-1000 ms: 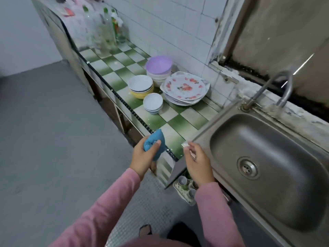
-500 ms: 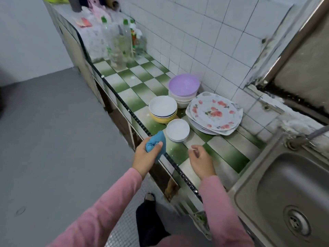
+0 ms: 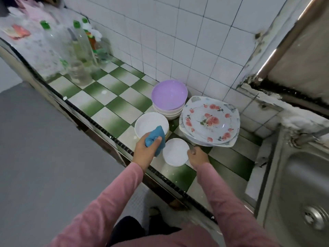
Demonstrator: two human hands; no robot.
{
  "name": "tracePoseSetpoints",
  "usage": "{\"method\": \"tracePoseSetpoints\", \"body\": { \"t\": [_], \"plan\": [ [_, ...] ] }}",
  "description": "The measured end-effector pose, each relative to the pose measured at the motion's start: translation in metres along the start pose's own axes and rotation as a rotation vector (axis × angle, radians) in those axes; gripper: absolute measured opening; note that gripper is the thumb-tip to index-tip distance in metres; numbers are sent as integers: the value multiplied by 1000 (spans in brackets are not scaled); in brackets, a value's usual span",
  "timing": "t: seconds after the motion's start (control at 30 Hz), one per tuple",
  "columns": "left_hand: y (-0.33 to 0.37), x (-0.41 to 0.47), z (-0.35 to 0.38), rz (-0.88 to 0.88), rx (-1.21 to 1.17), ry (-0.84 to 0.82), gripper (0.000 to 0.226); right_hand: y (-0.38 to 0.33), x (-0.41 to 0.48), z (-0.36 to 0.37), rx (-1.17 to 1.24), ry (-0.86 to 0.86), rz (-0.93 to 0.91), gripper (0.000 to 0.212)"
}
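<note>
The sink (image 3: 288,184) at four o'clock runs off the right edge, the eleven o'clock bottles (image 3: 81,43) are blurred, and the fingertips of the right hand (image 3: 197,156) are smeared.

The right hand (image 3: 196,155) now reaches the rim of the small white bowl (image 3: 175,152); the left hand (image 3: 145,153) (gripping the blue cloth (image 3: 155,138)) arrives beside it.

Small round white bowls (image 3: 175,152) are sitting on the green-and-white checked tile counter (image 3: 114,122). From them, a larger white bowl (image 3: 148,123) is standing at ten o'clock, a lilac plastic bowl (image 3: 169,94) at twelve, flowered plates (image 3: 208,120) at two, a steel sink (image 3: 302,184) at four, and clear bottles (image 3: 81,45) at eleven.
</note>
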State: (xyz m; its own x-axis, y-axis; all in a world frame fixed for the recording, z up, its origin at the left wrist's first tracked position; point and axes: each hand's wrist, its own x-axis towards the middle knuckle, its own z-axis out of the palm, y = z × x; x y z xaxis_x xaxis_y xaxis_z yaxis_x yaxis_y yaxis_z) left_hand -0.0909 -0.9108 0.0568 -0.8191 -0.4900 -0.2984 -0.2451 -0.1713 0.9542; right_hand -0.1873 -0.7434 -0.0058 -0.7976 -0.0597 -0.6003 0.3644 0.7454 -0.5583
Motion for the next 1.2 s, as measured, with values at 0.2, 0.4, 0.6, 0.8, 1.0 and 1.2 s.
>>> {"method": "tracePoseSetpoints", "body": {
  "t": [0.2, 0.4, 0.6, 0.8, 1.0, 1.2],
  "plan": [
    [2, 47, -10, -51, 35, -65, 18, -9, 22, 17, -87, 73, 66, 38],
    [13, 84, -25, -96, 118, -220, 20, -13, 25, 25, -127, 137, 114, 29],
    [22, 114, -32, -110, 202, -345, 26, -21, 20, 35, -96, 188, 187, 31],
    [27, 121, -35, -122, 232, -443, 24, -23, 13, 42, -67, 221, 219, 33],
    [28, 128, -35, -135, 259, -475, 35, -23, 11, 45, -27, 242, 199, 35],
    [28, 128, -33, -129, 274, -488, 35, -13, 11, 46, 106, 273, 212, 34]
  ]
}}
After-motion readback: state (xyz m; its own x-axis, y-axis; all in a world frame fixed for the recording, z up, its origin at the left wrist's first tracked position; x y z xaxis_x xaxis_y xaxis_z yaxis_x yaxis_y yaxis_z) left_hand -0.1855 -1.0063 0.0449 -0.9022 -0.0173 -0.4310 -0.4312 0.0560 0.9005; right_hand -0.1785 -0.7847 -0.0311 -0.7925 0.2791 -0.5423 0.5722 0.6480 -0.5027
